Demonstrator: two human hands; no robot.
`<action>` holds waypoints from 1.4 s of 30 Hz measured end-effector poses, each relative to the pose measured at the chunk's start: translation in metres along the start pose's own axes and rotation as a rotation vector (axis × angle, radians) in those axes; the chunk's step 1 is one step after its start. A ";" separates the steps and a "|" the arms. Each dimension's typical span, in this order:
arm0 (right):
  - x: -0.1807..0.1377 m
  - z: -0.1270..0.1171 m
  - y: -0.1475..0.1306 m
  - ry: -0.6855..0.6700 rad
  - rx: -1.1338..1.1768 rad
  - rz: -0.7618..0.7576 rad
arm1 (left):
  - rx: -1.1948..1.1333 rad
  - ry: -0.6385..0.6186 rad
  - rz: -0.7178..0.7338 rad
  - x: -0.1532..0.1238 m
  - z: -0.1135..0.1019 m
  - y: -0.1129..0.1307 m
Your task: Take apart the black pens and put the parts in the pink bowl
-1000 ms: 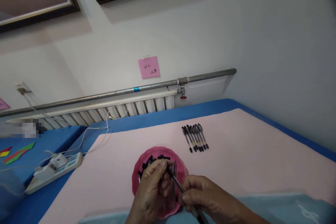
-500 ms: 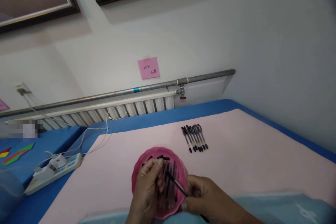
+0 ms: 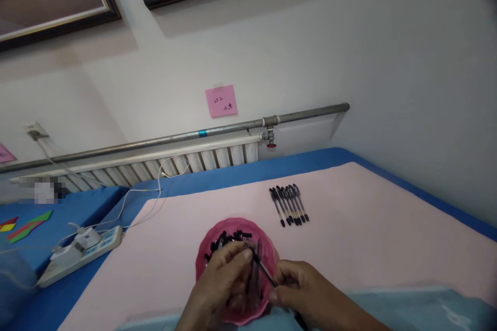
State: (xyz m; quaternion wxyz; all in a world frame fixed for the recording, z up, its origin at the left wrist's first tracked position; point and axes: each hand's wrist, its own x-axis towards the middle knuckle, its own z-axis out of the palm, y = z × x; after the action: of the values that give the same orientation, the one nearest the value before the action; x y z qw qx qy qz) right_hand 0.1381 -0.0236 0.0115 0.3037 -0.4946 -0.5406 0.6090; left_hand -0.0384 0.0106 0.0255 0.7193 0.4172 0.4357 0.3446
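My right hand (image 3: 297, 287) is closed around a slim pen (image 3: 266, 272) with a clear barrel and black ends. The pen slants up and left over a pink scalloped bowl (image 3: 267, 235). My left hand (image 3: 227, 274) is closed too, thumb and fingers pinched at the pen's upper black end; whether a small part is between them is hidden. Inside the bowl lie black pen caps (image 3: 223, 240) and clear pen barrels (image 3: 254, 284), partly covered by my left hand. Beyond the bowl, several assembled black pens (image 3: 289, 205) lie side by side in a row.
Pale pink sheeting (image 3: 368, 217) covers the blue table (image 3: 303, 158). A white power strip (image 3: 83, 256) with plugs and cables lies at the left, near coloured flat pieces (image 3: 29, 227). Behind the table run a radiator (image 3: 217, 158) and a metal pipe (image 3: 233, 128). Light blue cloth (image 3: 407, 305) lies along the near edge.
My left hand has moved slightly right and down onto the pen's upper end, uncovering more black caps in the bowl. My right hand keeps its hold on the pen.
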 end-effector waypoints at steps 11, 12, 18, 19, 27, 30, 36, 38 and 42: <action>-0.004 -0.005 -0.007 -0.058 -0.048 -0.021 | -0.200 0.112 0.059 0.005 0.004 -0.004; -0.006 -0.005 -0.009 -0.062 -0.060 0.001 | -0.205 0.147 0.088 0.005 0.000 -0.001; -0.008 -0.011 -0.013 -0.030 -0.119 0.050 | 0.102 0.343 0.161 0.008 -0.038 0.010; -0.007 -0.011 -0.013 -0.034 -0.113 0.050 | 0.194 0.373 0.170 0.009 -0.040 0.009; -0.005 -0.005 -0.012 -0.060 -0.050 0.061 | 0.104 0.045 0.047 0.007 -0.005 -0.008; -0.006 -0.002 -0.011 -0.090 -0.031 0.100 | -0.118 -0.017 0.047 0.009 0.010 -0.017; -0.008 -0.007 -0.014 -0.192 -0.060 0.151 | -0.285 0.191 0.214 0.012 -0.001 -0.007; -0.010 -0.011 -0.016 -0.232 -0.104 0.160 | -0.324 0.321 0.338 0.010 -0.019 0.006; -0.011 -0.019 -0.017 -0.247 -0.134 0.171 | -0.178 0.591 0.466 0.007 -0.056 0.020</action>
State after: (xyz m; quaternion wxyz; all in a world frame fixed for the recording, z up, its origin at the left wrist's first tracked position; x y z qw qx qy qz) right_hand 0.1564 -0.0227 0.0318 0.1481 -0.4795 -0.5692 0.6513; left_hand -0.0893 0.0410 0.0258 0.4985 0.3237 0.4859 0.6408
